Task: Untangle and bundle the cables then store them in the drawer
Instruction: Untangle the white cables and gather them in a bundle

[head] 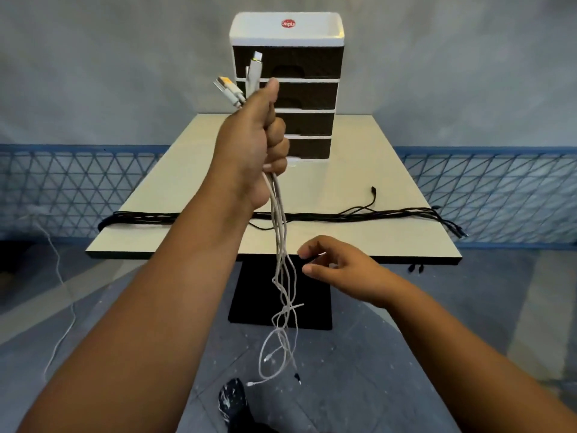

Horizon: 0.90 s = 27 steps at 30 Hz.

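My left hand [254,142] is raised in front of the drawer unit, fist shut on several white cables [282,276]. Their USB plugs [240,85] stick out above the fist. The cords hang straight down past the table edge, loosely tangled near the floor. My right hand [337,268] hovers just right of the hanging cords, fingers apart and holding nothing. A bunch of black cables [343,217] lies stretched across the table [390,245], its ends drooping over both sides. The white drawer unit [287,89] with dark, closed drawers stands at the table's back.
The table rests on a black pedestal base [281,310]. One white cable [59,276] trails on the floor at left. A blue lattice railing [499,195] runs behind the table on both sides. A dark paint-spattered shoe [234,404] shows at the bottom.
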Motion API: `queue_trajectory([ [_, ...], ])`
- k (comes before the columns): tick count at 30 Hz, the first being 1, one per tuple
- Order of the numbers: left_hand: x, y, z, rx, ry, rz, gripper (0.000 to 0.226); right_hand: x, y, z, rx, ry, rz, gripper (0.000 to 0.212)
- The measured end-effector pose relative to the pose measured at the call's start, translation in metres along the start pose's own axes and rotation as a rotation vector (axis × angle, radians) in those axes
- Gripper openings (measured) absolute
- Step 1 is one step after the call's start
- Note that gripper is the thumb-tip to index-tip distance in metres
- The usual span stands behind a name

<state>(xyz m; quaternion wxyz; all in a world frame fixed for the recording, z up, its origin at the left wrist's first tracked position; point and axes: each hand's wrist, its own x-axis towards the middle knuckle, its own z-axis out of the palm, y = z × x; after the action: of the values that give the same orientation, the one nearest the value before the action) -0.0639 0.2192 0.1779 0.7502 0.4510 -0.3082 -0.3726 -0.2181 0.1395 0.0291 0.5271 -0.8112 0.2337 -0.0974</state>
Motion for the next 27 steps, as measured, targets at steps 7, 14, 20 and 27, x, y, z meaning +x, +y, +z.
queue_trajectory([
  [7,-0.002,0.017,0.005,-0.092,0.134,0.095,0.045,0.019,0.005,0.041,0.133,0.033,-0.090,0.032],
  [14,0.006,0.052,-0.021,-0.179,0.184,0.265,0.047,0.022,0.064,0.042,-0.153,-0.047,0.101,0.033],
  [20,0.010,0.065,-0.036,-0.235,0.195,0.270,0.051,0.015,0.091,0.038,-0.389,-0.207,0.293,0.033],
  [27,0.011,0.024,-0.027,-0.181,0.201,0.072,0.051,0.024,-0.017,0.003,-0.406,-0.073,0.139,0.092],
])
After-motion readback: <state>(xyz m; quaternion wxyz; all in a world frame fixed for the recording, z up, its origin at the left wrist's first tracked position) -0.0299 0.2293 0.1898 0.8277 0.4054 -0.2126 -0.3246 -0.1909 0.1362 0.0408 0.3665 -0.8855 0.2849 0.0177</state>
